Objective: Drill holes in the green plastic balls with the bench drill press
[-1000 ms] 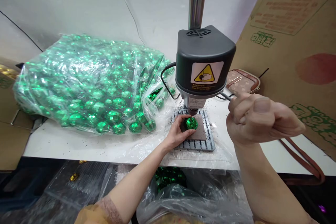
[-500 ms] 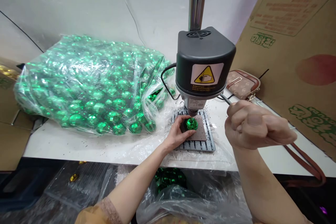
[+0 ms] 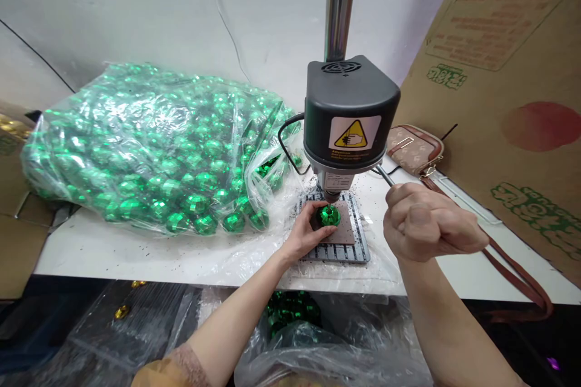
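A shiny green faceted ball sits on a brown square board under a small bench drill press. My left hand grips the ball from its left side, thumb in front and fingers behind. Just above the ball is the drill's chuck; whether the bit is inside the ball I cannot make out. My right hand is closed in a fist around the end of the drill press's metal lever. Beneath the board lies the slotted grey base plate, scattered with dark chips.
A big clear bag of green balls fills the table's left side. A tall cardboard box and a patterned pouch with a brown strap stand at the right. Below the table edge, an open plastic bag holds more green balls.
My right fist and the lever have shifted slightly left and the fist a little down. The drill head sits slightly lower. My left hand stays on the ball.
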### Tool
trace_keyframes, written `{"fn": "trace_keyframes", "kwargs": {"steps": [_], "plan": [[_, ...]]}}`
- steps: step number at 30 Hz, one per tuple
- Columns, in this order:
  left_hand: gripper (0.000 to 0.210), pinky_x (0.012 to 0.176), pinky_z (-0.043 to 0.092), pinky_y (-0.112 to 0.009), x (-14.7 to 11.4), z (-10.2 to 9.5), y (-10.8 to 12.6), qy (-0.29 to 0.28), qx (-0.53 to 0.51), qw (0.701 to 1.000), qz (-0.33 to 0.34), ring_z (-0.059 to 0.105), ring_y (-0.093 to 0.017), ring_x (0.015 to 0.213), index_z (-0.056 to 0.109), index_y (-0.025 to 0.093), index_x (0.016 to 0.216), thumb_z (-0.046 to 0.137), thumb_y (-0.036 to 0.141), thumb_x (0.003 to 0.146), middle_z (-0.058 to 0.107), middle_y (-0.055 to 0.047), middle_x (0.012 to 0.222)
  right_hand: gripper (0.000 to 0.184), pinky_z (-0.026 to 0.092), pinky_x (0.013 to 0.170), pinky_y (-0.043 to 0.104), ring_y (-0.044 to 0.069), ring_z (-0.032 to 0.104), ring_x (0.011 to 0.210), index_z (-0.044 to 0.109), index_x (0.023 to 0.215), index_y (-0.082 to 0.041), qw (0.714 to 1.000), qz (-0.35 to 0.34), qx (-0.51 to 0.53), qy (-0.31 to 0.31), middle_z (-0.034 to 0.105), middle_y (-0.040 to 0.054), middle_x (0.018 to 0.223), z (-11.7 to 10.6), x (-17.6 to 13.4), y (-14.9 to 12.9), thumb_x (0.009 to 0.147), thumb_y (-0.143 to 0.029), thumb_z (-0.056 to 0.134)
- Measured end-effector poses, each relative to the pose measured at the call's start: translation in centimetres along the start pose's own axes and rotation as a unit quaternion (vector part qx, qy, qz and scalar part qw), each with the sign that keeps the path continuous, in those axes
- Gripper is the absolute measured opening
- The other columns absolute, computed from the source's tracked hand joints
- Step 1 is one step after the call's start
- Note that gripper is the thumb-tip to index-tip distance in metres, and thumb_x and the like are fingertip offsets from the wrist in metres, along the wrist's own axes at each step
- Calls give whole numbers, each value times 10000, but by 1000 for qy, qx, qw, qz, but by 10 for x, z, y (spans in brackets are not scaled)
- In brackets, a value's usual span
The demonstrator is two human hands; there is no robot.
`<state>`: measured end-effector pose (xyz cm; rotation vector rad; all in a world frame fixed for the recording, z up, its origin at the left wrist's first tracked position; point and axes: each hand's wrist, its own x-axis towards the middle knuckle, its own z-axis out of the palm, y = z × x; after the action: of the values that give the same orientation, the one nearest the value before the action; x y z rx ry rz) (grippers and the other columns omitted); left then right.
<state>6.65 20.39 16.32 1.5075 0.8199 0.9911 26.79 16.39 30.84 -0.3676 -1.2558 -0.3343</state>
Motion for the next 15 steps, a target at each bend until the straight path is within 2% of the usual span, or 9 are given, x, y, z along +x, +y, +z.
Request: {"fn": "trace_keyframes", "kwargs": {"steps": [4,8,10,12,15], "plan": [[717,1226,592,-541,1,0,2,-6,-2,1000,-3,759,-356,1332,749,255,1380,1077,578,830,791,-109,1368,546,260,435,328,73,299,395,275,630,-216,1000,21,7,-11,339,-81,515,3,-2,-7,941,-79,703],[719,1213,598,-538,1,0,5,8,13,1000,-11,765,-353,1312,758,250,1353,1092,571,803,804,-108,1358,566,231,441,293,55,294,388,228,661,-204,997,71,1,18,289,-88,499,19,24,-18,1019,-110,656],[710,1181,614,-529,2,3,9,20,17,1000,-15,771,-351,1289,754,248,1338,1096,554,796,815,-108,1337,553,238,450,297,53,309,402,294,646,-212,992,127,-11,23,340,-88,504,28,46,-20,1073,-171,643],[693,1134,633,-519,2,8,14,40,24,999,-16,779,-350,1253,739,248,1312,1094,536,791,821,-108,1306,563,287,481,298,52,344,430,379,602,-212,972,233,-11,21,378,-83,498,35,68,-18,1073,-213,689],[637,1075,646,-519,-8,11,21,103,70,992,4,780,-355,1209,712,258,1248,1077,537,807,811,-106,1263,555,301,485,283,51,364,432,404,600,-220,957,288,15,9,349,-94,489,39,90,-10,1049,-212,731]]}}
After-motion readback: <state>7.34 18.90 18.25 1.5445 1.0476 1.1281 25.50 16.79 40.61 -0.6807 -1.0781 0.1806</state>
